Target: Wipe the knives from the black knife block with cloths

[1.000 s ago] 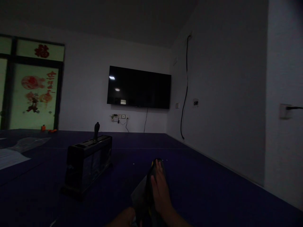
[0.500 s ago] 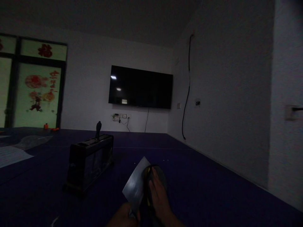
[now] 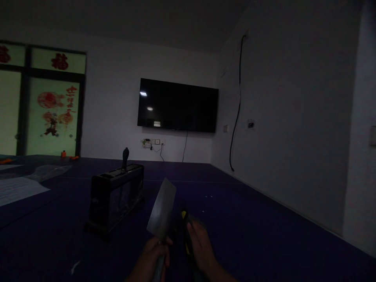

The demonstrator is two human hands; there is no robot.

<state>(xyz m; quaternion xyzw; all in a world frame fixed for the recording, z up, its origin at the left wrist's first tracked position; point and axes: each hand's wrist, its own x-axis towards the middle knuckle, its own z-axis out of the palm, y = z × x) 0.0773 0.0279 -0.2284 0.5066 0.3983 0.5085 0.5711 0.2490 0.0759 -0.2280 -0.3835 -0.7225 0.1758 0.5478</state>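
Note:
My left hand (image 3: 149, 256) is closed round the handle of a cleaver (image 3: 162, 209), whose broad metal blade points up and away from me. To its right, my right hand (image 3: 202, 246) is closed on a dark, rounded object with a yellow stripe (image 3: 185, 231); its kind is hard to make out in the dim light. A small gap shows between the blade and this object. Left of the cleaver stands a black knife block (image 3: 117, 197) with one dark handle sticking up from its top.
A purple-blue surface (image 3: 249, 235) stretches to the walls. Papers (image 3: 20, 190) and clear plastic film (image 3: 49, 171) lie at the left, small orange items (image 3: 63, 154) farther back. White scraps (image 3: 75, 267) are scattered about. On the far wall hangs a television (image 3: 178, 105).
The cleaver blade has come away from the dark object to the left and stands more upright. My right hand has lowered slightly with its object. The view has shifted a little left.

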